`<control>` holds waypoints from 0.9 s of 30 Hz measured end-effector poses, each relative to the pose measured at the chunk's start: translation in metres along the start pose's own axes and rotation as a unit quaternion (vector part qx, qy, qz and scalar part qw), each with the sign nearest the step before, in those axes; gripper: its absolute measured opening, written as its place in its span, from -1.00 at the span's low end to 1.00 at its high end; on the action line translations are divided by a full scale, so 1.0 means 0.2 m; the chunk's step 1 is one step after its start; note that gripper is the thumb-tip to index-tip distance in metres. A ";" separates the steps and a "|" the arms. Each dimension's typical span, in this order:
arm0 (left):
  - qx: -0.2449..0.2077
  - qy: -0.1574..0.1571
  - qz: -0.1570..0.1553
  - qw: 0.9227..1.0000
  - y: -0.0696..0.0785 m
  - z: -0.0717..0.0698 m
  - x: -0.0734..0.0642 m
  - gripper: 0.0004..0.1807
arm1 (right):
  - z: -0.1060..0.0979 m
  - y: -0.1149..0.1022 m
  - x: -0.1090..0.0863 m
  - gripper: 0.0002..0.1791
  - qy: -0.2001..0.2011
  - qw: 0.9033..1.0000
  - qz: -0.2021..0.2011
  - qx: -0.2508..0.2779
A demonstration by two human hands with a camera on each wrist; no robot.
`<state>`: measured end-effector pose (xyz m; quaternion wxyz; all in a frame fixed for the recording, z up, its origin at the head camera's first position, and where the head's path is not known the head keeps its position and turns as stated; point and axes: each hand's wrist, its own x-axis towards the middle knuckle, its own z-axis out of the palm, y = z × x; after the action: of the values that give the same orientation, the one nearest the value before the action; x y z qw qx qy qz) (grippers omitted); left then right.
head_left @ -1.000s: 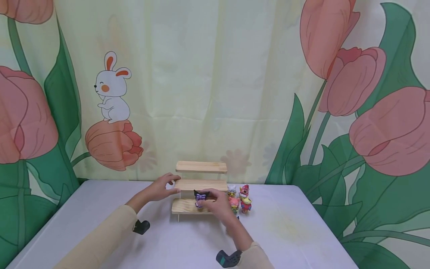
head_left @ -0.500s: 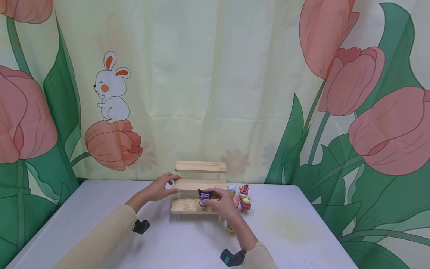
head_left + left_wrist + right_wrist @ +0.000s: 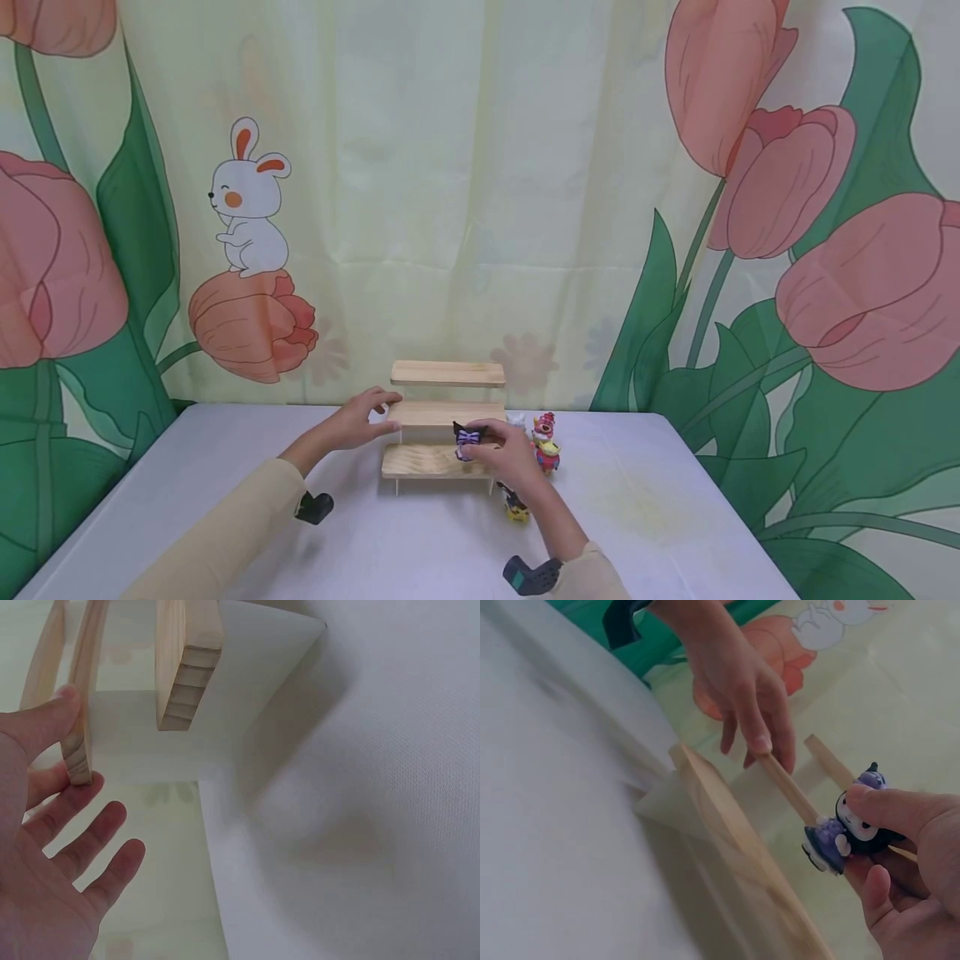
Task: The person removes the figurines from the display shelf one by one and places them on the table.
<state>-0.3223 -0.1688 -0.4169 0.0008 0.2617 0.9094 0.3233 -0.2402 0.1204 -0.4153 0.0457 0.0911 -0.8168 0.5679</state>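
A three-tier wooden display stand (image 3: 431,460) stands at the back of the table, its boards held by pale side panels. My left hand (image 3: 352,421) pinches the left end of the middle board (image 3: 79,742), thumb on one face and a finger on the other. The remaining fingers spread loosely, as the left wrist view shows. My right hand (image 3: 510,454) pinches a small figurine (image 3: 829,836) with a black hood, white face and purple dress between thumb and fingers. The figurine (image 3: 467,440) hangs upright over the right part of the lowest board, apparently above it.
Several small colourful figurines (image 3: 547,442) stand right of the stand, partly behind my right hand. A yellow-and-black figurine (image 3: 516,507) sits on the white table (image 3: 660,517) by the stand's front right corner. A flowered curtain (image 3: 465,208) hangs behind.
My right hand has shifted a little to the right with the purple figurine. The yellow-and-black figurine has come into view beside the forearm. My left hand keeps its hold on the board.
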 end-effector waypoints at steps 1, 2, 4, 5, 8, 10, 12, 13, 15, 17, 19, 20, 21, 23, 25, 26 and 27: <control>-0.001 -0.001 -0.001 1.000 0.00 0.00 0.00 -0.41 | -0.01 0.00 0.00 -0.58 0.002 1.000 -0.003 0.000; 0.000 -0.002 -0.001 1.000 0.00 0.00 0.00 -0.41 | -0.01 0.00 0.00 -0.58 0.003 1.000 -0.003 -0.001; -0.001 -0.002 -0.003 1.000 0.00 0.00 0.00 -0.40 | -0.03 0.01 0.00 -0.58 0.007 1.000 -0.001 -0.002; -0.003 -0.002 -0.003 1.000 0.00 0.00 0.00 -0.40 | -0.04 0.01 0.01 -0.58 0.009 1.000 0.002 -0.006; -0.003 -0.002 -0.002 1.000 0.01 0.00 0.00 -0.40 | -0.06 0.02 0.02 -0.58 0.017 1.000 0.013 -0.017; -0.005 -0.003 -0.008 1.000 0.00 0.00 0.00 -0.40 | -0.07 0.02 0.01 -0.59 0.021 0.999 0.018 -0.019; -0.004 -0.003 -0.011 1.000 0.00 0.00 0.00 -0.41 | -0.08 0.02 0.01 -0.59 0.021 1.000 0.017 -0.016; -0.006 -0.002 -0.014 1.000 0.00 0.00 0.00 -0.40 | -0.09 0.02 0.01 -0.59 0.020 1.000 0.016 -0.013; -0.007 -0.001 -0.011 1.000 0.00 0.00 0.00 -0.40 | -0.11 0.02 0.01 -0.60 0.021 1.000 0.017 -0.012; -0.005 0.000 -0.005 1.000 0.00 0.00 0.00 -0.40 | -0.12 0.03 0.01 -0.60 0.025 0.999 0.021 -0.020; -0.007 0.001 0.000 1.000 0.00 0.00 0.01 -0.40 | -0.14 0.03 0.01 -0.61 0.030 0.999 0.025 -0.028; -0.007 0.001 0.002 1.000 0.01 0.00 0.01 -0.41 | -0.15 0.03 0.01 -0.61 0.032 0.999 0.030 -0.030; -0.009 0.001 -0.001 1.000 0.01 0.00 0.01 -0.41 | -0.15 0.03 0.01 -0.61 0.033 0.998 0.032 -0.033; -0.008 -0.002 -0.001 1.000 0.01 -0.01 0.01 -0.41 | -0.16 0.03 0.01 -0.61 0.034 0.998 0.034 -0.037; -0.006 -0.004 -0.004 1.000 0.01 -0.01 0.01 -0.42 | -0.17 0.04 0.01 -0.61 0.035 0.998 0.038 -0.032; -0.005 -0.004 -0.005 1.000 0.01 -0.01 0.01 -0.42 | -0.18 0.04 0.01 -0.61 0.036 0.998 0.039 -0.031; -0.006 -0.004 -0.006 1.000 0.01 -0.01 0.00 -0.41 | -0.18 0.04 0.00 -0.60 0.037 0.998 0.038 -0.031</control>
<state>-0.3221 -0.1676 -0.4139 0.0082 0.2575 0.9089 0.3279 -0.2433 0.1567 -0.4091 0.0566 0.0377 -0.8348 0.5463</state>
